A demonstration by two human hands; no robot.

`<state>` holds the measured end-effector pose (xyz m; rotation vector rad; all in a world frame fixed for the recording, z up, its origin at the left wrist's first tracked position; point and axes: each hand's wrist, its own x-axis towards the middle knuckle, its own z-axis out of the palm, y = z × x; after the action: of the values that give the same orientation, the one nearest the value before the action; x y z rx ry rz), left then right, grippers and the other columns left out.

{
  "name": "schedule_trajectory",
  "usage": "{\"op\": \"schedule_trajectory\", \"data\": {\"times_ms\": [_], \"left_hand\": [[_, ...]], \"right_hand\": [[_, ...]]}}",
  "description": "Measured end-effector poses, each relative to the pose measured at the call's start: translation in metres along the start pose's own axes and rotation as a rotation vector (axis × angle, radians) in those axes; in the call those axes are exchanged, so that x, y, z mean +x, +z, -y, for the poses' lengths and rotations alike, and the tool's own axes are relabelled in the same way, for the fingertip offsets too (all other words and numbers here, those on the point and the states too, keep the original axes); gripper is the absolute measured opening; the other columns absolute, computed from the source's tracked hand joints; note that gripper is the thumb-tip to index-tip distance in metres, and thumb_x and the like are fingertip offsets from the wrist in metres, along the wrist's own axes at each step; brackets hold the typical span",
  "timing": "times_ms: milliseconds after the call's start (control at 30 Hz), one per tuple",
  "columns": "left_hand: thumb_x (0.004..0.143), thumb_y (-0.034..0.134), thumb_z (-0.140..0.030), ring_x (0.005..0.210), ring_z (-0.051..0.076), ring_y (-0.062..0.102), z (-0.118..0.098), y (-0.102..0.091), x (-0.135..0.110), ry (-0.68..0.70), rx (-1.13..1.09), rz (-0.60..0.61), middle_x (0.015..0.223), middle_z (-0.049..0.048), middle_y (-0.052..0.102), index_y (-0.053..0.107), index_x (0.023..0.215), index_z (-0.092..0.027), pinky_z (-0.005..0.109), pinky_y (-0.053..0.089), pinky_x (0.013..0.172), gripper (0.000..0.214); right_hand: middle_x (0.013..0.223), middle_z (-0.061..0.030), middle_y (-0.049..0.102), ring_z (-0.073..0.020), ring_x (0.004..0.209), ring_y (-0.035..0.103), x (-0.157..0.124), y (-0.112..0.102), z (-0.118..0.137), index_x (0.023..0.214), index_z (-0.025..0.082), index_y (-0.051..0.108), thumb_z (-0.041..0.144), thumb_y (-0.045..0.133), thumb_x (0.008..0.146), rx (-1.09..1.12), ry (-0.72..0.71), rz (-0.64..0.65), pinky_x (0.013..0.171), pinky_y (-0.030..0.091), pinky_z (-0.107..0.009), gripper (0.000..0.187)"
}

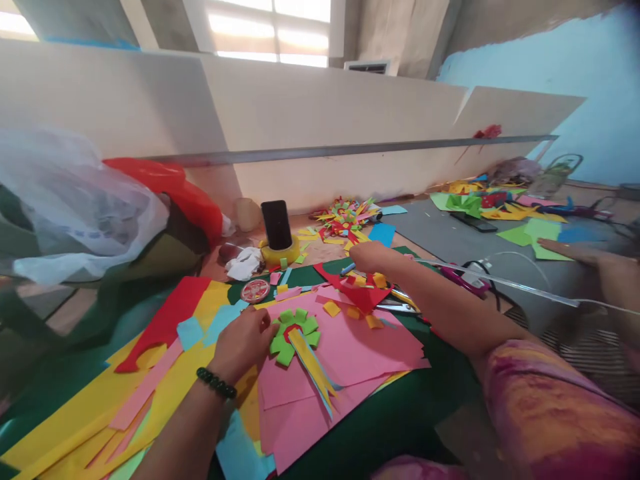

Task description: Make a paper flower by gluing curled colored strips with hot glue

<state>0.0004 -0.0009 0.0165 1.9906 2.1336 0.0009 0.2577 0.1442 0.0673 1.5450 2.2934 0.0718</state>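
Observation:
On a stack of pink paper sheets (345,360) lies a green paper flower (311,325) with a red centre and yellow and blue paper strips trailing from it. My left hand (246,339), fingers curled together, pinches the flower's left edge. Stretched forward past a red paper scrap (367,295), my right hand (369,257) is at the far side of the stack. Its fingers are turned away from view, so what they hold is hidden. Small orange paper squares (331,309) and scissors (397,307) lie close to it.
Yellow paper sheets (165,407) spread at left. A phone (277,225) leans upright at a yellow tape roll (280,255). Behind sits a pile of colourful paper flowers (345,217). A clear thin rod (505,283) crosses at right, near another person's hand (557,249) on green paper.

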Motion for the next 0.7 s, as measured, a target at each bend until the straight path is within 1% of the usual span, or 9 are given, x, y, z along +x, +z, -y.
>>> {"op": "schedule_trajectory", "data": {"times_ms": [100,167,233,300,400,500,567,633,700], "left_hand": [[0.094,0.042,-0.04,0.087,0.023,0.064,0.002,0.0,0.002,0.01,-0.003,0.015,0.099,0.0081,0.066,0.062,0.085,-0.02,0.032,0.04,0.066,0.029],[0.093,0.041,-0.04,0.086,0.023,0.064,0.002,0.0,0.002,0.025,-0.005,0.018,0.098,0.0081,0.066,0.061,0.084,-0.02,0.032,0.04,0.066,0.03],[0.093,0.041,-0.04,0.085,0.023,0.064,0.002,0.0,0.002,0.038,-0.006,0.012,0.098,0.0084,0.066,0.061,0.083,-0.021,0.032,0.04,0.066,0.03],[0.092,0.041,-0.041,0.084,0.023,0.065,0.002,-0.001,0.002,0.033,-0.004,0.007,0.098,0.0088,0.067,0.062,0.083,-0.021,0.032,0.041,0.065,0.03],[0.091,0.04,-0.042,0.082,0.023,0.065,0.001,-0.001,0.002,0.016,-0.011,0.007,0.098,0.0093,0.067,0.063,0.083,-0.021,0.032,0.041,0.063,0.032],[0.09,0.039,-0.044,0.08,0.023,0.065,0.001,-0.001,0.003,0.023,-0.019,0.005,0.096,0.009,0.067,0.063,0.082,-0.021,0.032,0.041,0.062,0.034],[0.09,0.039,-0.044,0.081,0.023,0.064,0.001,-0.001,0.003,0.024,-0.014,0.004,0.096,0.0085,0.066,0.062,0.081,-0.021,0.032,0.041,0.062,0.034],[0.09,0.039,-0.044,0.082,0.023,0.064,0.001,-0.001,0.003,0.019,-0.01,0.004,0.096,0.0083,0.066,0.062,0.082,-0.021,0.032,0.04,0.063,0.033],[0.09,0.039,-0.044,0.083,0.024,0.064,0.002,0.0,0.003,0.016,-0.012,0.006,0.098,0.0084,0.066,0.062,0.084,-0.021,0.033,0.041,0.064,0.033]], "right_hand": [[0.11,-0.0226,0.072,-0.0331,0.107,0.068,-0.009,-0.005,-0.01,0.119,0.011,0.07,0.015,0.063,0.082,-0.007,0.072,-0.012,0.08,0.051,-0.034,0.038],[0.109,-0.0206,0.073,-0.0322,0.104,0.069,-0.013,-0.004,-0.009,0.116,0.012,0.072,0.021,0.064,0.083,0.007,0.052,0.025,0.077,0.051,-0.032,0.036],[0.104,-0.0172,0.075,-0.03,0.097,0.071,-0.016,0.002,-0.003,0.109,0.013,0.075,0.025,0.067,0.081,0.033,-0.005,0.086,0.072,0.05,-0.029,0.031],[0.099,-0.015,0.076,-0.0282,0.091,0.072,-0.019,0.01,0.004,0.102,0.014,0.077,0.02,0.068,0.078,0.052,-0.053,0.127,0.067,0.048,-0.028,0.027],[0.098,-0.0128,0.077,-0.0254,0.088,0.071,-0.025,0.017,0.007,0.096,0.015,0.078,0.012,0.066,0.075,0.086,-0.079,0.126,0.063,0.044,-0.026,0.025],[0.106,-0.0091,0.076,-0.0218,0.092,0.07,-0.031,0.01,-0.005,0.103,0.018,0.077,0.02,0.062,0.082,0.136,-0.054,0.067,0.059,0.04,-0.023,0.026],[0.108,-0.0081,0.076,-0.0191,0.092,0.069,-0.033,0.002,-0.013,0.112,0.018,0.073,0.027,0.058,0.089,0.223,-0.005,-0.048,0.06,0.039,-0.021,0.029],[0.1,-0.0077,0.076,-0.0162,0.085,0.069,-0.034,-0.006,-0.018,0.117,0.016,0.07,0.031,0.054,0.094,0.383,-0.008,-0.155,0.062,0.04,-0.02,0.032],[0.091,-0.0064,0.077,-0.0141,0.077,0.069,-0.034,-0.01,-0.019,0.121,0.015,0.068,0.032,0.05,0.097,0.544,-0.071,-0.165,0.063,0.042,-0.019,0.035]]}}
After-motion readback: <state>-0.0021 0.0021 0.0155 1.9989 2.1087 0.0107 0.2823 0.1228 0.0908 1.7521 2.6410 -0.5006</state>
